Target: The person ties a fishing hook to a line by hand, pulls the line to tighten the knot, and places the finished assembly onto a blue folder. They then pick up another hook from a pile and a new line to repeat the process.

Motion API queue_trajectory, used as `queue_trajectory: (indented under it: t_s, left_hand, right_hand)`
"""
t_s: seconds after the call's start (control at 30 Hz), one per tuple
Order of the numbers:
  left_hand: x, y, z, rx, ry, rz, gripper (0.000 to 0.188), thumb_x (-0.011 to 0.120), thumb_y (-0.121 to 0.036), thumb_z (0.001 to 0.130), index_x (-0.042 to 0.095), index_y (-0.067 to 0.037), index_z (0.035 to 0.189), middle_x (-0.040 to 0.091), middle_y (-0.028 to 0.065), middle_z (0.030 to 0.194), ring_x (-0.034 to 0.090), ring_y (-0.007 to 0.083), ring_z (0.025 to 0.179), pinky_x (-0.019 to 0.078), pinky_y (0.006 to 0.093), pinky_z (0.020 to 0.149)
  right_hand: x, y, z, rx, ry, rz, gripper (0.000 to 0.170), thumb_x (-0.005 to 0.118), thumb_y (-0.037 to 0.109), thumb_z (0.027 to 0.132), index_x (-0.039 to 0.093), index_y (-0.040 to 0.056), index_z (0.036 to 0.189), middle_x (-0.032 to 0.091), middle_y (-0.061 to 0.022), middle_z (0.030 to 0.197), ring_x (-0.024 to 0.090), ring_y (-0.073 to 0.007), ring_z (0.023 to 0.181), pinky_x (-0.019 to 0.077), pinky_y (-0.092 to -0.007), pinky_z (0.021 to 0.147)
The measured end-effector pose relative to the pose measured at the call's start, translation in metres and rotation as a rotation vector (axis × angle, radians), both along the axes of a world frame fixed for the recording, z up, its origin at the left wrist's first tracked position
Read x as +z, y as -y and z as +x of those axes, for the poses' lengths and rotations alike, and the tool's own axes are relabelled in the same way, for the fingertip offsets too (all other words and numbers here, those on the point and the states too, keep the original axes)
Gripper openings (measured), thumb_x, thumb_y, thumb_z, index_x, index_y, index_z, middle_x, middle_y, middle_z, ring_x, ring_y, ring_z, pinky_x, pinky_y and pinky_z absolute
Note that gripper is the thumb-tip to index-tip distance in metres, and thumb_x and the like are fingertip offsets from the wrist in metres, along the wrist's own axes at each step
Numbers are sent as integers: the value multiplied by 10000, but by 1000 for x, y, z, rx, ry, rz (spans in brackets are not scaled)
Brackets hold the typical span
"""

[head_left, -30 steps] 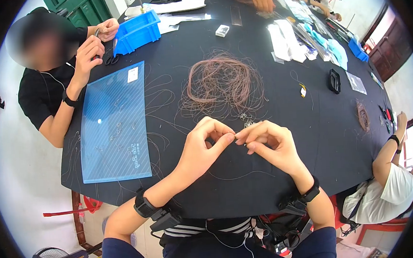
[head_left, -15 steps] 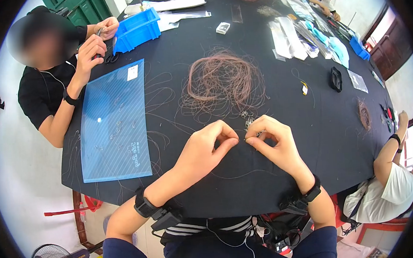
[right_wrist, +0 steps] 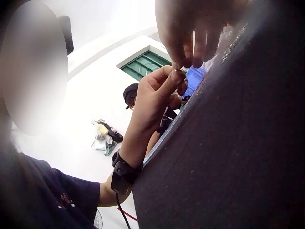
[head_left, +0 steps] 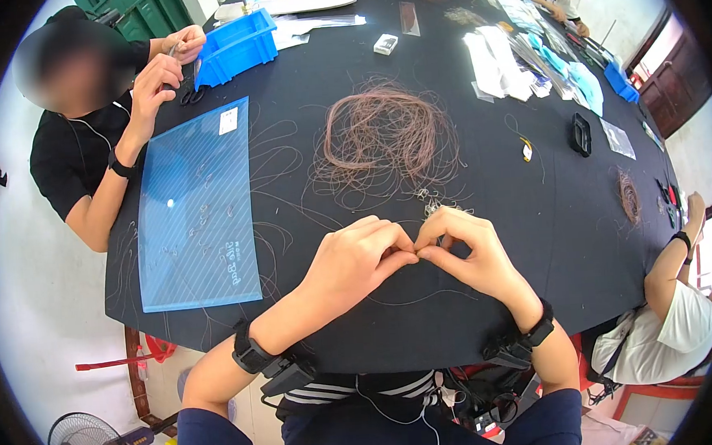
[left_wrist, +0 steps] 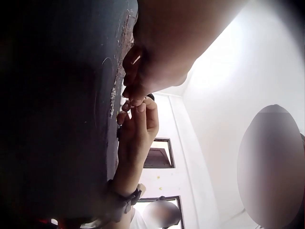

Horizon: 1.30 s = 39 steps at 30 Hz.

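In the head view my left hand [head_left: 350, 259] and right hand [head_left: 476, 246] meet fingertip to fingertip over the black table. Thumb and forefinger of each hand pinch at the same spot. A tiny shiny piece [right_wrist: 177, 70] shows at the left fingertips in the right wrist view; its kind I cannot tell, as the fingers cover most of it. Just beyond the right hand lies a small heap of silvery, hook-like bits [head_left: 431, 204]. Farther off is a large loose tangle of brown thin line [head_left: 333, 138]. A single thin strand curves on the cloth below the hands.
To the left lies a blue plastic file bag [head_left: 196, 273] with thin lines spread over and around it. Behind it stands a blue bin [head_left: 236, 54], beside a seated person [head_left: 75, 158] working with both hands. A black tray [head_left: 580, 135] and white packets [head_left: 495, 63] are at right.
My hands were together, stood slightly apart half a second ago, and now touch again at the fingertips, a little nearer to me. The tangle and heap have stayed put.
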<state>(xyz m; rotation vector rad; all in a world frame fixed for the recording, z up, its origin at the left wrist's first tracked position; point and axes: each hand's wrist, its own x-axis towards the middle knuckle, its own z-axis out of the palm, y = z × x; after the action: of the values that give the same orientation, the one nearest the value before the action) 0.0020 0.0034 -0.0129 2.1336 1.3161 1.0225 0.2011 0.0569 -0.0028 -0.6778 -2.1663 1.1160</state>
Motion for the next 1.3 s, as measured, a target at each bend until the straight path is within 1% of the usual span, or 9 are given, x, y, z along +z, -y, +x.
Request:
queue_trajectory:
  t_s: [0.3, 0.4, 0.5, 0.6, 0.63, 0.73, 0.83, 1.03, 1.3]
  left_hand:
    - [5, 1, -1, -90, 38, -125, 147, 732, -147, 784, 651, -38, 842, 631, 57, 763, 593, 168, 651, 471, 275, 575]
    - [4, 1, 1, -103, 174, -270, 132, 725, -140, 792, 652, -38, 833, 607, 44, 717, 575, 154, 619, 466, 265, 567]
    - [7, 0, -1, -116, 195, -370, 153, 721, -144, 793, 643, -41, 876, 608, 46, 799, 578, 146, 695, 466, 264, 573]
    - [14, 3, 1, -117, 152, -213, 214, 688, -142, 772, 592, -68, 949, 600, 49, 894, 574, 181, 853, 490, 300, 630]
    - [14, 1, -3, -190, 159, -332, 320, 612, -137, 792, 541, -33, 1086, 571, 76, 1074, 526, 164, 1004, 465, 317, 778]
    - [2, 1, 3, -231, 414, -321, 346, 586, -111, 787, 488, -28, 1108, 586, 56, 966, 552, 190, 923, 436, 353, 873]
    - [-5, 5, 11, -290, 763, -556, 305, 511, -83, 837, 464, -6, 1128, 588, 66, 942, 554, 182, 931, 402, 363, 914]
    - [-9, -1, 6, -350, 914, -833, 183, 460, -104, 937, 495, -14, 1094, 570, 51, 861, 546, 120, 870, 438, 303, 827]
    - [-6, 1, 16, -184, 886, -714, 165, 570, -180, 944, 572, -39, 1030, 556, -11, 857, 500, 63, 784, 421, 231, 741]
  right_hand:
    - [1, -2, 1, 109, 29, 271, 103, 674, 36, 775, 624, 47, 864, 584, -49, 833, 589, -214, 758, 485, -331, 655]
    - [3, 0, 0, 112, 67, 294, 111, 653, 24, 781, 592, 53, 868, 559, -51, 835, 574, -224, 754, 480, -338, 654]
    - [3, 3, -1, 76, 56, 259, 123, 629, 1, 793, 558, 58, 875, 537, -62, 836, 563, -230, 746, 470, -340, 647]
    - [0, 3, -1, 7, -22, 213, 135, 624, -10, 793, 550, 63, 880, 514, -68, 827, 544, -234, 734, 454, -335, 636]
    - [0, 3, 0, -2, -28, 220, 137, 627, -9, 792, 550, 63, 879, 511, -68, 826, 539, -234, 728, 450, -332, 633]
    - [2, 4, 2, -36, -52, 225, 143, 635, -10, 788, 549, 62, 876, 503, -67, 819, 525, -230, 711, 439, -323, 627]
    - [2, 5, 1, -71, -68, 217, 145, 641, -12, 785, 550, 60, 871, 498, -62, 809, 514, -215, 697, 432, -316, 621]
    - [0, 3, 0, -105, -40, 186, 138, 646, -13, 785, 557, 59, 862, 497, -58, 797, 501, -196, 679, 426, -309, 614]
    - [-4, 3, -1, -115, -76, 181, 154, 662, -21, 784, 582, 59, 889, 488, -39, 788, 466, -149, 659, 394, -279, 571]
